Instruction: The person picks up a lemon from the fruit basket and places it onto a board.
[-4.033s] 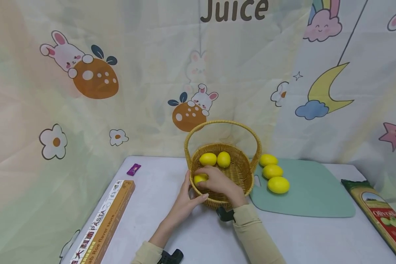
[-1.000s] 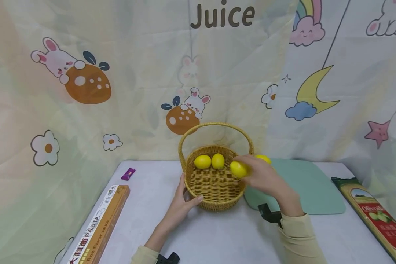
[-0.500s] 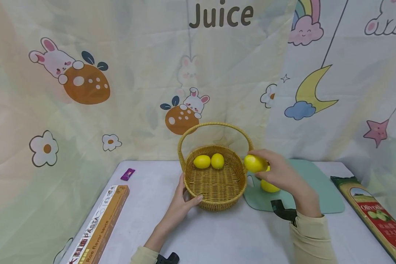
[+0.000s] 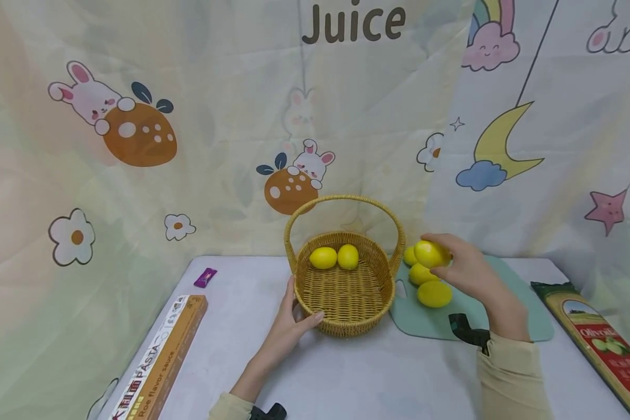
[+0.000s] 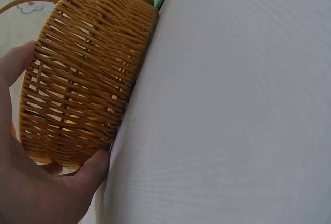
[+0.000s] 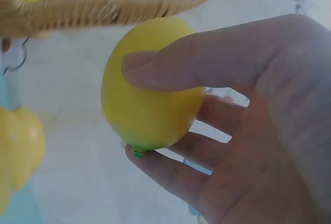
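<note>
Head view: holding one lemon (image 4: 431,254) between curled fingers (image 6: 166,173) of right hand (image 4: 475,274), near three lemons (image 4: 434,294); gripping basket (image 4: 346,328) with left hand (image 4: 289,328), apparently for keeping it steady.

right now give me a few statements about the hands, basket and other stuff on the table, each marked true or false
1. The right hand holds a yellow lemon. True.
2. The left hand grips the basket. True.
3. The basket is empty. False: two lemons lie in it.
4. The purple packet is left of the basket in the head view. True.
5. The pasta box stands inside the basket. False: it lies on the white table.
</note>
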